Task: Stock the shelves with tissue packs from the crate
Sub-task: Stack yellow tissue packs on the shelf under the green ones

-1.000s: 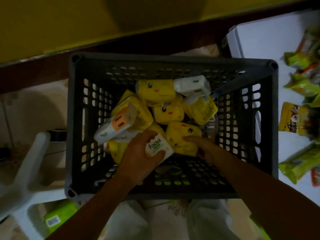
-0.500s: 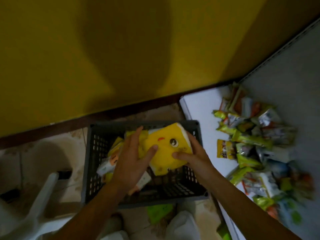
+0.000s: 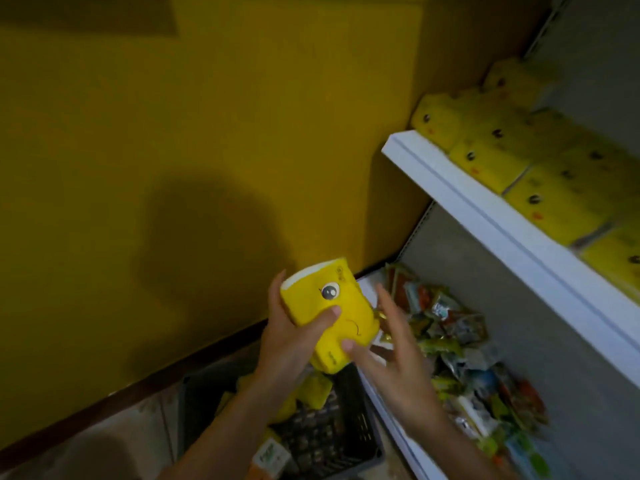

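Yellow soft pack [image 3: 346,306], cartoon eye, white end, held in the left grip [image 3: 287,341], thumb curled across it. Right grip [image 3: 391,355], fingers straight, touches its near end.

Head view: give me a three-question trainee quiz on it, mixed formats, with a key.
1. True or false: the yellow tissue pack in the left hand lies inside the crate.
2. The upper shelf holds: A yellow packs; B bottles; C tins.
3. Fill in: the fingers of the right hand are ____ (straight/curled).
Key: 1 false; 2 A; 3 straight.
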Action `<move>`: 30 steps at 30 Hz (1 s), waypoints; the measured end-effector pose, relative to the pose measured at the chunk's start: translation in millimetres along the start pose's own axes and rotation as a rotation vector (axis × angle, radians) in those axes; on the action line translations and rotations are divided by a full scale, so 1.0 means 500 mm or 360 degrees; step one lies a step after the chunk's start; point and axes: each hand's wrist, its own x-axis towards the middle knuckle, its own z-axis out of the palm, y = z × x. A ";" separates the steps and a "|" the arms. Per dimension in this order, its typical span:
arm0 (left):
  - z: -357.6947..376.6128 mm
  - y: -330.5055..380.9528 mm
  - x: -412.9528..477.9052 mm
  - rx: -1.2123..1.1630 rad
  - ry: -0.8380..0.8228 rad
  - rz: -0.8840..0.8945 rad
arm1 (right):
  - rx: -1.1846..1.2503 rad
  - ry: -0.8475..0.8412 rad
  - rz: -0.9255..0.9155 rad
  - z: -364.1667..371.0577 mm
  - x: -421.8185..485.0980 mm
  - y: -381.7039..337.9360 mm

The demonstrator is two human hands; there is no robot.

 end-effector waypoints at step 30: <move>0.318 0.199 0.168 0.0377 -0.0431 0.0708 | -0.0794 0.0922 -0.0619 -0.521 0.391 -0.164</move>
